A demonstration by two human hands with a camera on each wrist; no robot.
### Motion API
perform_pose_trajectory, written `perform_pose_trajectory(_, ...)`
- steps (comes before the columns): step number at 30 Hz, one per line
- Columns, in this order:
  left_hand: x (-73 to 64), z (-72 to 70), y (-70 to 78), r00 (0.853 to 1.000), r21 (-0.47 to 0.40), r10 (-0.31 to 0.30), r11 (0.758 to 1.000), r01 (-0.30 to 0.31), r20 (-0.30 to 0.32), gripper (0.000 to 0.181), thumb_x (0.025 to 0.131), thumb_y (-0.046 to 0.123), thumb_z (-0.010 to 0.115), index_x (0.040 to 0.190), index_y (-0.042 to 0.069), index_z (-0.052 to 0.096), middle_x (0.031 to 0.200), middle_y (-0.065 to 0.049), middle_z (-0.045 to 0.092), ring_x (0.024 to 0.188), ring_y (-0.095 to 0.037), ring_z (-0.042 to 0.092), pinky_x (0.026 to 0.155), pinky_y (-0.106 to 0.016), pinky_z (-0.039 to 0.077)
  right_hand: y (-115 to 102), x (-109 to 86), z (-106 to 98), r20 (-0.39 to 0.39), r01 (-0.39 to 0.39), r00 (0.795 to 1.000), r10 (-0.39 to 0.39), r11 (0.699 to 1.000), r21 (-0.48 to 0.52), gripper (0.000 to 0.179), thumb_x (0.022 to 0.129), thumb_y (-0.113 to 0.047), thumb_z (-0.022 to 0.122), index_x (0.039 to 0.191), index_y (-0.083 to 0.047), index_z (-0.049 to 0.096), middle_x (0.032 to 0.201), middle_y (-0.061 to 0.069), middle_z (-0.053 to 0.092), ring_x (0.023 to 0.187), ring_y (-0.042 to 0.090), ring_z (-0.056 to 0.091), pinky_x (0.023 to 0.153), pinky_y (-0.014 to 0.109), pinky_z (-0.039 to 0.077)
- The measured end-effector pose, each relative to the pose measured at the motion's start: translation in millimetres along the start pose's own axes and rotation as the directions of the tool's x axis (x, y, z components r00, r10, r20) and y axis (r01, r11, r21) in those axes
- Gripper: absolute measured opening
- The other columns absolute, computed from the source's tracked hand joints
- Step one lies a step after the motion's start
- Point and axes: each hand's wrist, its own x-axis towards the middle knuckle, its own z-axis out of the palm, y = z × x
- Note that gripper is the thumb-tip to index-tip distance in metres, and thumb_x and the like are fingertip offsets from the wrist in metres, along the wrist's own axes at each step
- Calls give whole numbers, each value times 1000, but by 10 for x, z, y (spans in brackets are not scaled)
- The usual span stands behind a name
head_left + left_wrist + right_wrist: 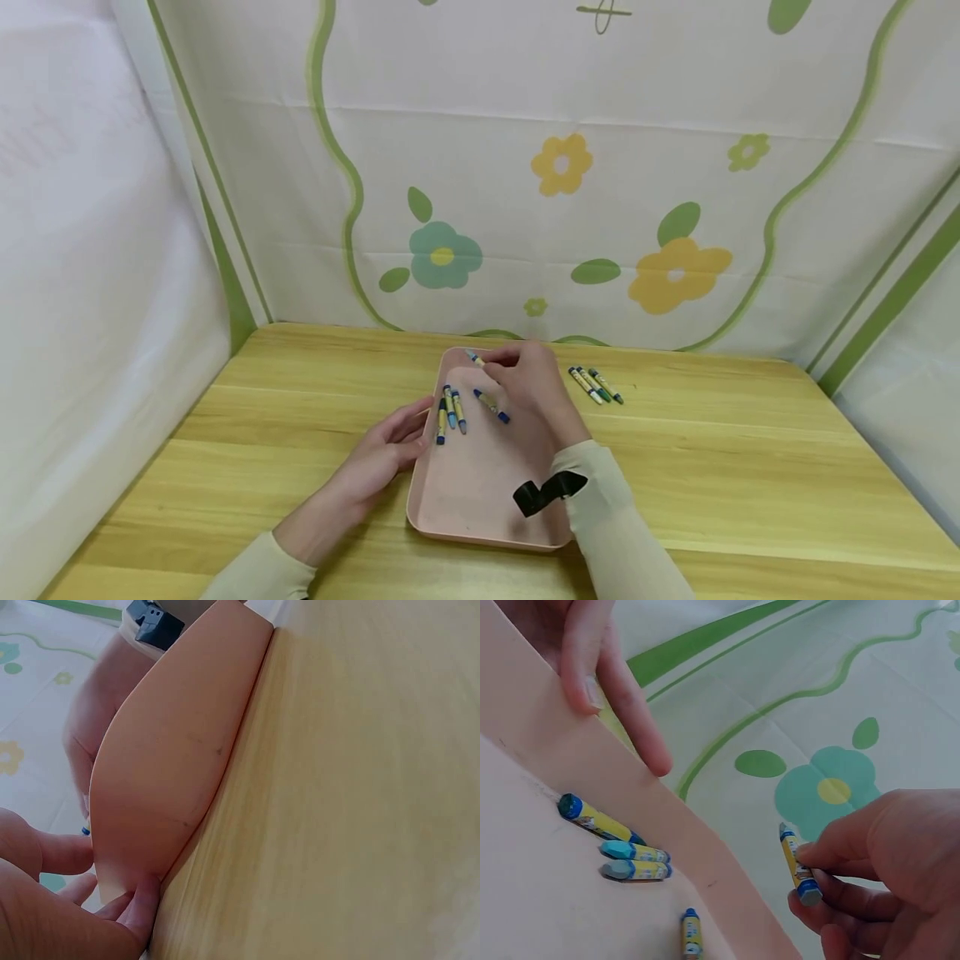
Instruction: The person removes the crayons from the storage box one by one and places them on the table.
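Note:
My right hand (531, 379) pinches a pale-tipped crayon (793, 859) between thumb and fingers, above the far left corner of a pink tray (487, 508). The crayon has a yellow wrapper with blue bands. Along the tray's left side, my left hand (375, 458) touches the outer wall and rim with extended fingers. Inside the tray, a dark crayon (592, 817), a turquoise crayon (635, 851) and a grey crayon (636, 870) lie close together near the left wall. Apart from them lies a blue crayon (491, 406), nearer the tray's middle.
Three more crayons (595, 385), white and green among them, lie on the wooden table (750, 467) to the right of the tray. A flower-printed white curtain (510, 208) stands behind the table, with white sheets at both sides.

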Motion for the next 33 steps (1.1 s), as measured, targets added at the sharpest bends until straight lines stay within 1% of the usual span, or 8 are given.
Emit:
perform_pose_trajectory(7, -6, -1, 5, 1000, -2, 0, 1000, 0, -6, 59, 105, 6, 58, 162, 18, 45, 167, -17, 45, 155, -36, 43, 123, -51, 43, 31, -2, -167, 31, 10, 999, -10, 1000, 11, 17, 99, -20, 75, 114, -16, 84, 114, 5, 79, 96, 20, 73, 79, 33, 61)
perform_pose_trajectory(11, -5, -5, 1, 1000, 1, 5, 1000, -5, -1, 60, 105, 6, 57, 162, 17, 44, 167, -17, 44, 154, -36, 44, 121, -49, 45, 93, -1, -247, 20, 2, 1000, -2, 1000, 12, 18, 100, -20, 75, 115, -15, 83, 115, 6, 79, 100, 21, 74, 80, 34, 61)
perform_pose_trajectory(16, -16, -6, 1, 1000, 8, 16, 1000, -16, 14, 60, 106, 7, 57, 163, 16, 41, 168, -20, 42, 154, -38, 43, 119, -49, 46, 179, -6, -348, -15, 12, 1000, -12, 1000, -1, 18, 100, -20, 74, 115, -15, 83, 115, 7, 80, 101, 24, 74, 80, 34, 60)
perform_pose_trajectory(20, -10, -6, -8, 1000, 3, 12, 1000, -12, 6, 60, 106, 7, 57, 163, 16, 42, 168, -19, 43, 154, -38, 44, 118, -47, 47, 262, -8, -434, -43, 30, 999, -31, 999, -16, 20, 101, -21, 72, 117, -15, 82, 116, 8, 80, 102, 25, 73, 80, 34, 59)
perform_pose_trajectory(23, -7, -8, -11, 1000, 6, 8, 1000, -8, 0, 60, 106, 6, 57, 163, 16, 43, 168, -18, 43, 154, -37, 44, 117, -45, 48, 328, -2, -499, -61, 28, 998, -29, 999, -15, 21, 102, -21, 72, 118, -15, 82, 116, 9, 79, 103, 26, 73, 79, 33, 60)
perform_pose_trajectory(27, -5, -10, -13, 1000, 10, 11, 1000, -11, 8, 60, 106, 7, 57, 163, 16, 42, 168, -19, 42, 155, -38, 43, 117, -47, 48, 426, 14, -581, -92, 33, 995, -33, 999, -10, 22, 101, -21, 72, 118, -12, 82, 114, 12, 79, 103, 26, 73, 77, 30, 58)
perform_pose_trajectory(30, -8, -10, -9, 1000, 8, 13, 1000, -13, 13, 60, 106, 7, 57, 163, 16, 42, 168, -20, 42, 155, -38, 42, 118, -48, 47, 502, 27, -645, -116, 42, 992, -42, 999, -5, 22, 101, -21, 73, 117, -11, 82, 112, 13, 80, 101, 25, 73, 75, 28, 56)
perform_pose_trajectory(33, -12, -8, -4, 1000, 5, 14, 1000, -15, 15, 60, 106, 7, 57, 163, 16, 42, 168, -20, 42, 155, -38, 42, 118, -48, 46, 572, 35, -705, -142, 47, 989, -47, 999, -2, 22, 100, -21, 73, 116, -10, 83, 108, 13, 80, 95, 23, 72, 72, 27, 55)
